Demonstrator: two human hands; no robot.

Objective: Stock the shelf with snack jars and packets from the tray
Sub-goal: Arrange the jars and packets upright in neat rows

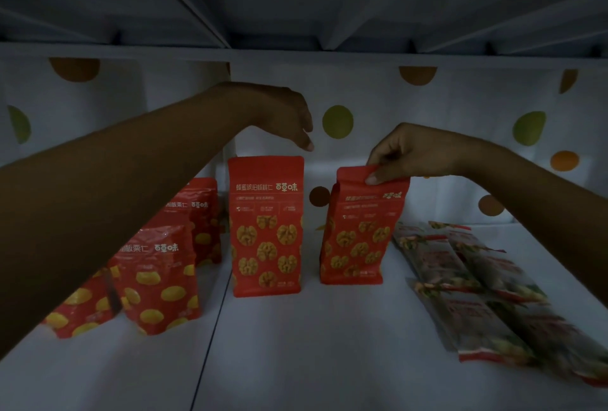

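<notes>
Two red walnut packets stand upright on the white shelf. My right hand pinches the top edge of the right walnut packet, which tilts slightly left. The middle walnut packet stands free, and my left hand hovers just above its top with fingers loosely apart, holding nothing. To the left, partly behind my left forearm, stand three red chestnut packets. The tray is out of view.
Several pale flat snack packets lie in overlapping rows on the shelf's right side. A white back wall with coloured dots closes the rear. The upper shelf's underside hangs close overhead.
</notes>
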